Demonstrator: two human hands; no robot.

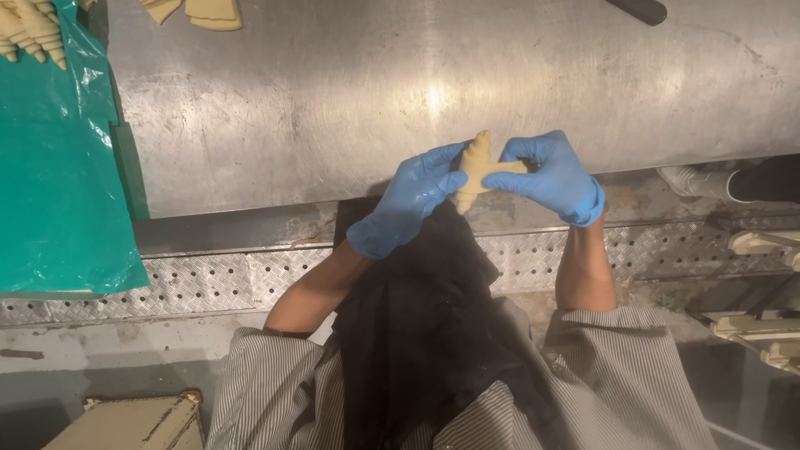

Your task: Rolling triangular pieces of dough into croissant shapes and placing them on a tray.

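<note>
A pale piece of rolled dough (477,167), shaped like a small croissant, is held at the near edge of a steel worktable (350,92). My left hand (410,198), in a blue glove, grips its lower end. My right hand (550,175), also in a blue glove, pinches a flap of the dough from the right side. Both hands hold it just above the table edge, in front of my dark apron (417,333).
A green plastic sheet (54,167) lies at the left with several shaped dough rolls (32,32) at its top corner. Flat dough pieces (200,12) lie at the table's far edge. A dark handle (637,8) lies top right. Checker-plate floor (217,279) runs below; someone's shoe (696,179) at right.
</note>
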